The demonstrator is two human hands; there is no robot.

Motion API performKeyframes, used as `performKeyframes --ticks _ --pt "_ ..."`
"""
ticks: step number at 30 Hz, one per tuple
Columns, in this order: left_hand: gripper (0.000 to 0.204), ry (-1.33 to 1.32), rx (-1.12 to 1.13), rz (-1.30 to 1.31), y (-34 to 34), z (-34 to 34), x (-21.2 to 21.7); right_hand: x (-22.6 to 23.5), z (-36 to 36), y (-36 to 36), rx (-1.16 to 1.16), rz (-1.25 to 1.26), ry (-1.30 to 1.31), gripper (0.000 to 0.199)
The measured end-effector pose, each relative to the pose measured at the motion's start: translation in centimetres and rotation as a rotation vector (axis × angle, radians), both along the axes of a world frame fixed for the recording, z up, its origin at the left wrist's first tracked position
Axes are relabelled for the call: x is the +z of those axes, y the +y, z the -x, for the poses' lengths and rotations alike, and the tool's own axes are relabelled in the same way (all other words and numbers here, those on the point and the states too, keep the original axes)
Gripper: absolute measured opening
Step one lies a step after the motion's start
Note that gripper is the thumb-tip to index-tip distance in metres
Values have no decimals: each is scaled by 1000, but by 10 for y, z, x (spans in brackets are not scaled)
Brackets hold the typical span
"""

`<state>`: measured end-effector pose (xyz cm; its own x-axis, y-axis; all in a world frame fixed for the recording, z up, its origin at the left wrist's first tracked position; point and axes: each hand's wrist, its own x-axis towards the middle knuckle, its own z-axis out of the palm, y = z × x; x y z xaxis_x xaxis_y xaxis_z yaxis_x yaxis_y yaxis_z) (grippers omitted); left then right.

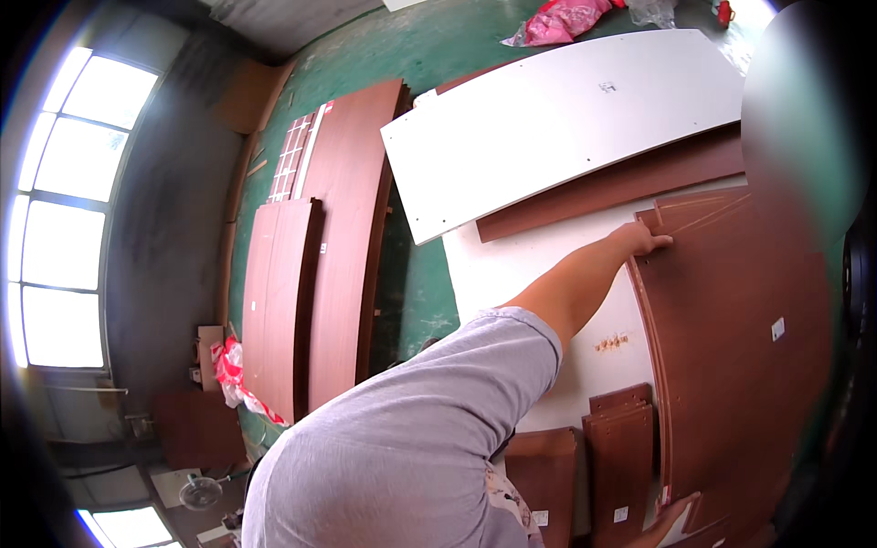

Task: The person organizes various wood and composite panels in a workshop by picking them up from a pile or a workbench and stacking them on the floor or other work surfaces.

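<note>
Grey cloth [402, 429] nearest, left hand [649, 239] and, seemingly, right hand [673, 519] grip flat brown panel [731, 365].

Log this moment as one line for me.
left hand: at edge of large brown panel | right hand: at same panel, lower in view | white board: untouched

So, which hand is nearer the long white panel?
Left. In the picture, the left hand is a little below the long white panel; the right hand is much farther below it, near the bottom edge.
</note>
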<state>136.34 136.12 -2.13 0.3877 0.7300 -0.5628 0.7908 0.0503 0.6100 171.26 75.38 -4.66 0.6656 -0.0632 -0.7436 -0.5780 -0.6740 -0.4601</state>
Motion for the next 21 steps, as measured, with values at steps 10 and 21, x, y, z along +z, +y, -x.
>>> performKeyframes --ticks 10,21 --pt "84 6 62 107 -57 139 102 151 153 -24 6 39 -186 87" --pt "82 -57 65 240 -159 374 64 94 493 -179 -913 -877 -247 59"
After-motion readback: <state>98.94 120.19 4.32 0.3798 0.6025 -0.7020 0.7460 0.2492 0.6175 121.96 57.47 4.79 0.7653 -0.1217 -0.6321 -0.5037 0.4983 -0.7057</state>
